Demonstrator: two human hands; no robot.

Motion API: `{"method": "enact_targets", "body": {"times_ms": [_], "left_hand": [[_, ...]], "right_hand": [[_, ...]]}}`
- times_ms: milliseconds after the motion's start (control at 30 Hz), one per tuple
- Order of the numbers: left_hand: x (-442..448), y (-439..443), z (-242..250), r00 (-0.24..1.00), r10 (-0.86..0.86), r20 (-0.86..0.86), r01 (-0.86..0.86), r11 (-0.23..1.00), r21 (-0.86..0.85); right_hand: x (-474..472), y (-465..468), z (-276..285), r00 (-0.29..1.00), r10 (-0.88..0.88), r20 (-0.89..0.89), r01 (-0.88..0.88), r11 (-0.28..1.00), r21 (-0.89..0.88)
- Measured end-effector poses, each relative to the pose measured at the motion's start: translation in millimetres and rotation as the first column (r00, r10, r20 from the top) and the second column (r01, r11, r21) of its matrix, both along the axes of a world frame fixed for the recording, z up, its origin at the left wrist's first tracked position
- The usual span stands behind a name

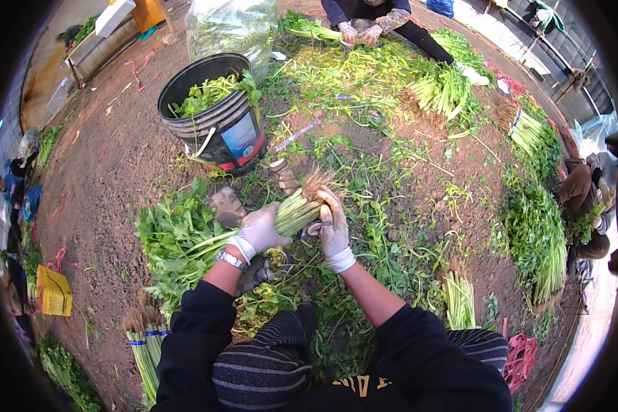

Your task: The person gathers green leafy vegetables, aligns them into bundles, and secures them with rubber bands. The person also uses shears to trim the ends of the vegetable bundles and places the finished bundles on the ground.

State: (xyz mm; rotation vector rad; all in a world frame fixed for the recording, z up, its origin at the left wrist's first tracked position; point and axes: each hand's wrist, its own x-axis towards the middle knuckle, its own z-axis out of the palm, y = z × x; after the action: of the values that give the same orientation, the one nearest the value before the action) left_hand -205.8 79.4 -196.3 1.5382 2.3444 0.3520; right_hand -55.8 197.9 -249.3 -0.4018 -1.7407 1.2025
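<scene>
My left hand (260,230), in a white glove, is closed around the stalks of a celery bunch (296,211), whose leaves spread out to the left. My right hand (335,229), in a soiled glove, rests against the root end of the same bunch, fingers cupped at the brown roots (318,183). Both hands are above the ground between my knees. Lower left lie celery bunches with blue bands (145,342). Another rooted bunch (458,298) lies by my right knee.
A black bucket (211,123) holding leaves stands front left, before a clear plastic bag of greens (232,31). Loose leaves litter the soil. A co-worker's gloved hands (360,34) are at the top. Celery piles (533,226) line the right, with pink twine (519,358) below.
</scene>
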Motion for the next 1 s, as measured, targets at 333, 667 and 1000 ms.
{"method": "enact_targets", "body": {"times_ms": [333,667,1000], "left_hand": [[-9.7,21.8,17.5,0.997,-0.077,0.021,0.079,0.985,-0.152],[18.2,21.8,-4.1,0.995,-0.001,-0.095,-0.013,0.989,-0.15],[14.4,16.2,-12.3,0.999,0.04,0.026,-0.04,0.999,0.003]], "right_hand": [[10.0,69.9,6.1,0.923,0.235,0.306,-0.264,0.963,0.056],[17.4,73.3,20.2,0.932,0.028,0.36,-0.167,0.918,0.361],[-18.4,68.7,21.3,0.777,-0.171,0.606,-0.262,0.788,0.557]]}}
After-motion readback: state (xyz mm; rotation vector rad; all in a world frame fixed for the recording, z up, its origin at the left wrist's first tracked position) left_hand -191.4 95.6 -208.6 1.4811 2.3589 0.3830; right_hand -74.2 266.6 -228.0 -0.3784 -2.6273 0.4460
